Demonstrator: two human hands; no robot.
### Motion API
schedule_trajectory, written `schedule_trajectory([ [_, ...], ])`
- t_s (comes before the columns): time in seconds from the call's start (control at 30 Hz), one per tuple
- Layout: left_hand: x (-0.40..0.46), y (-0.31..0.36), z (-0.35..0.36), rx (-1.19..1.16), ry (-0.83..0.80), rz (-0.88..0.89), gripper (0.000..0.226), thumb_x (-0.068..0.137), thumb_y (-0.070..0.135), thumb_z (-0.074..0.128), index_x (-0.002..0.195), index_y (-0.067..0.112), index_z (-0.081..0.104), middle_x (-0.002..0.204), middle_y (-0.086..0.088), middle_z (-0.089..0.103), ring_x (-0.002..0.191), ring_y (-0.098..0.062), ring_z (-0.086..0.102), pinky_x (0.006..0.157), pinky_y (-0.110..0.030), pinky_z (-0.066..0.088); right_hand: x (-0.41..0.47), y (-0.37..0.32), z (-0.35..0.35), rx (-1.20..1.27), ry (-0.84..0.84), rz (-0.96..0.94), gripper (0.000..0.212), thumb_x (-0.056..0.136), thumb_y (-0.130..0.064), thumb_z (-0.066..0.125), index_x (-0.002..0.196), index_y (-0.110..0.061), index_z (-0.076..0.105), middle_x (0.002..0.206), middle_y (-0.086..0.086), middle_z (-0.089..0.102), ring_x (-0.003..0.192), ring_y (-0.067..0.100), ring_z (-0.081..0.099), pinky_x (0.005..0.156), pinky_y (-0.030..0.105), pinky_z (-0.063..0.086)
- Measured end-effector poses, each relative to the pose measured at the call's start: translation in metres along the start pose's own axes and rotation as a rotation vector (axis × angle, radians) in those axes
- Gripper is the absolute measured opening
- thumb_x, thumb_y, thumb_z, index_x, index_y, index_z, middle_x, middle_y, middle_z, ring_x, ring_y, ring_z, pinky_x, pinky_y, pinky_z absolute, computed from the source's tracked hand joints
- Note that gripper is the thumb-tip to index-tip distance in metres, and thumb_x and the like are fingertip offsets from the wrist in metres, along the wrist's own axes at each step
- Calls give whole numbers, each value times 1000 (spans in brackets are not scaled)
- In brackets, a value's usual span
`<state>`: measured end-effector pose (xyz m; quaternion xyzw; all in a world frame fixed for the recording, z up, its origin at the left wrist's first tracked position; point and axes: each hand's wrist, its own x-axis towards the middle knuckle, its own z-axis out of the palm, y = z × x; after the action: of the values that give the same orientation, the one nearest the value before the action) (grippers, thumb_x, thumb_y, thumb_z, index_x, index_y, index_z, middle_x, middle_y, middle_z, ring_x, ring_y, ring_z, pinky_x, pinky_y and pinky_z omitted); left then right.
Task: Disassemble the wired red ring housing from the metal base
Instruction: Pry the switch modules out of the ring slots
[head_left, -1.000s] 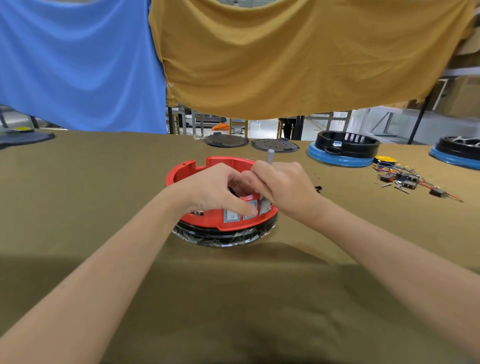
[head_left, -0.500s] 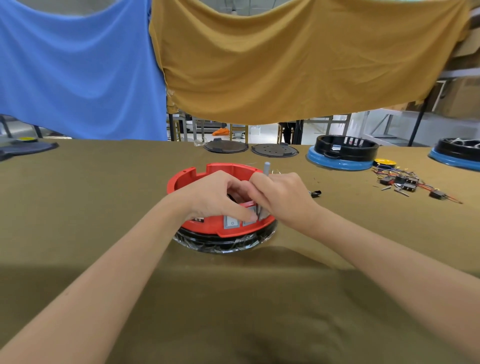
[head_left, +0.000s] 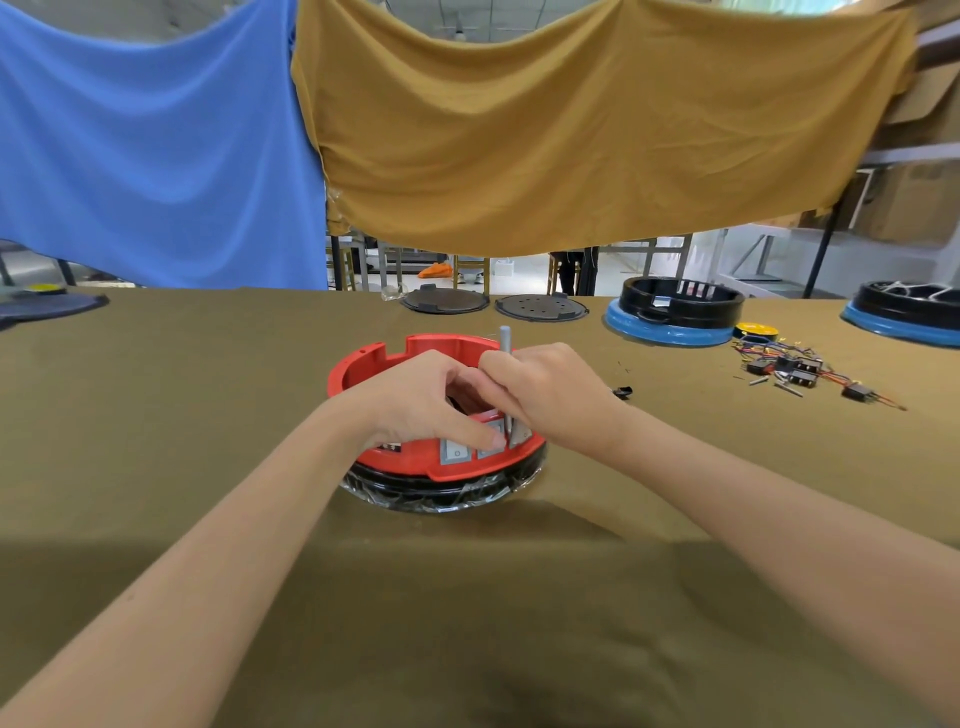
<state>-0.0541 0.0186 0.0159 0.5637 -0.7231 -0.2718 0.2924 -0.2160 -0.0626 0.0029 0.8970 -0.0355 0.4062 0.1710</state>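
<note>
A red ring housing (head_left: 410, 460) with grey switches on its near wall sits on a dark base (head_left: 441, 496) wrapped in clear film, at the table's centre. My left hand (head_left: 421, 400) curls over the housing's near rim, thumb pressing by the grey switches. My right hand (head_left: 550, 395) grips a thin grey tool (head_left: 504, 338) held upright, its tip down at the near right rim of the housing. The inside of the ring is mostly hidden behind both hands.
Two black-and-blue ring units (head_left: 675, 314) (head_left: 909, 312) stand at the back right. Loose wired switches and screws (head_left: 800, 369) lie right of them, a small black part (head_left: 623, 389) nearer. Two dark round lids (head_left: 444, 300) (head_left: 540, 306) lie behind. Cloths hang above the olive table (head_left: 467, 597).
Both hands stay on the housing's near rim with the tool upright; only small shifts of the fingers and of the camera show.
</note>
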Motion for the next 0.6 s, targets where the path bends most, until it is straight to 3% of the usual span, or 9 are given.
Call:
schedule_trajectory([
  [0.1, 2, -1, -1, 11, 4, -8, 27, 75, 22, 82, 98, 35, 78, 102, 17, 74, 95, 1, 65, 89, -18, 46, 9, 2, -4, 40, -204, 46, 46, 104, -33, 38, 67, -6, 49, 50, 6, 43, 40, 26, 39, 42, 36, 33],
  [0.23, 1, -2, -1, 4, 3, -23, 33, 75, 24, 83, 105, 34, 75, 105, 12, 74, 97, -5, 67, 92, -28, 50, 17, 8, -5, 117, -349, 88, 41, 106, -29, 41, 69, -13, 43, 55, 3, 44, 47, 23, 39, 53, 32, 29],
  [0.33, 2, -5, -1, 14, 13, -26, 38, 74, 24, 84, 110, 24, 72, 105, 7, 73, 96, -8, 67, 87, -25, 55, 12, 8, -6, 132, -228, 120, 40, 104, -26, 47, 69, -7, 50, 53, 7, 49, 44, 25, 42, 49, 33, 29],
  [0.47, 4, -7, 0, 50, 39, -87, 45, 72, 31, 86, 111, 19, 68, 100, 12, 71, 85, 7, 66, 72, -10, 51, -2, 7, -6, 192, 39, 216, 41, 99, -19, 54, 64, 2, 55, 48, 9, 53, 38, 21, 44, 39, 34, 35],
  [0.6, 5, -7, 0, 49, 34, -88, 44, 72, 32, 86, 111, 20, 69, 100, 13, 71, 85, 7, 65, 74, -12, 49, -2, 6, -5, 167, 98, 147, 43, 98, -22, 51, 63, 1, 54, 47, 7, 52, 37, 20, 44, 37, 32, 35],
])
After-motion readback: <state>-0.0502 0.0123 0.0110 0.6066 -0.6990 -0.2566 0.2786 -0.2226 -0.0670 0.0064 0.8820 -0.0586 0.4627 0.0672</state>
